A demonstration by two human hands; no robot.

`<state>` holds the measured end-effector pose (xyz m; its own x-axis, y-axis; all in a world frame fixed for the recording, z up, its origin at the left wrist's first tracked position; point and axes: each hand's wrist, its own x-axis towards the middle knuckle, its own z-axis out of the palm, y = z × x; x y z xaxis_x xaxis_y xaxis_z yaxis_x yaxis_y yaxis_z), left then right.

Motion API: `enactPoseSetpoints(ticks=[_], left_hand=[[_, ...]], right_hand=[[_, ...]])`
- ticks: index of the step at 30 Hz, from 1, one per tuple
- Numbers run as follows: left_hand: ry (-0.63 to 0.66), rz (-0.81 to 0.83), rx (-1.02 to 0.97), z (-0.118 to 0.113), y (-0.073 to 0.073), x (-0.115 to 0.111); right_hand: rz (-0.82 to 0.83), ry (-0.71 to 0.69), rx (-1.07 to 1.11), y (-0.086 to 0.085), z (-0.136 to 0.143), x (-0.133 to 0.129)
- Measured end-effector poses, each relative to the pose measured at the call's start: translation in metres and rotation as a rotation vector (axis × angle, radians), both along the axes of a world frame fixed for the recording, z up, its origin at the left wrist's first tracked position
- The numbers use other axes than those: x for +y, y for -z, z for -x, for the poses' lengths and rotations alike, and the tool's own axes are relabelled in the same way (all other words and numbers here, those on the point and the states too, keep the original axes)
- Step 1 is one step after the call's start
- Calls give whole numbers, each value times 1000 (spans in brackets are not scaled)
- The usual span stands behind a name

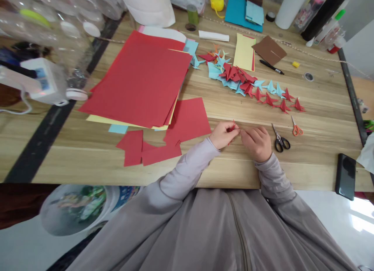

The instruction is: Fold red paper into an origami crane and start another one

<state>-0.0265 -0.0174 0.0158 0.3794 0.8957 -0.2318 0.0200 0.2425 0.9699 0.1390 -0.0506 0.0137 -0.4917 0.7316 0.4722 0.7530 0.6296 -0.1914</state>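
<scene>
My left hand (221, 135) is closed around a small folded red paper crane (232, 127); thin red points stick out above and below the fingers. Close beside it, my right hand (257, 143) pinches at the tip of the same piece, its fingertips almost meeting the left ones. Most of the fold is hidden by the fingers. Beyond the hands lie finished red paper cranes (269, 100) and light blue paper cranes (270, 87), partly in a heap. Black-handled scissors (281, 141) and orange-handled scissors (297, 128) rest right of my right hand.
Large red sheets (143, 76) are stacked at the left, with cut red pieces (133, 148) in front. Yellow paper strips (244, 52), a brown sheet (269, 50) and a black pen (271, 67) lie farther back. A phone (346, 176) overhangs the front right edge; a bin (74, 210) stands below.
</scene>
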Motion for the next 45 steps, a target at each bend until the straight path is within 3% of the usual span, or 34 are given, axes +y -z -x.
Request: enactPoseSetpoints(ticks=[6,11,15,18,21,26,35,45], left_hand=[[-22,53,-34,-1,0,0],[0,11,-51,1,1,0],[-19,-287,26,3,-1,0],[-22,-534,74,4,1,1],[-5,-671,82,3,9,2],[-6,-787,102,3,23,4],[62,-810,189,6,18,3],[81,-665,286,9,10,2]], right_hand=[[-73,-5,-126,1,2,-4],[-43,103,107,-4,6,-4],[208,280,544,-7,8,-4],[494,290,801,-6,7,-2],[681,230,914,-4,6,0],[770,215,982,-7,6,3],[781,182,947,-8,3,4],[752,177,857,-6,4,3]])
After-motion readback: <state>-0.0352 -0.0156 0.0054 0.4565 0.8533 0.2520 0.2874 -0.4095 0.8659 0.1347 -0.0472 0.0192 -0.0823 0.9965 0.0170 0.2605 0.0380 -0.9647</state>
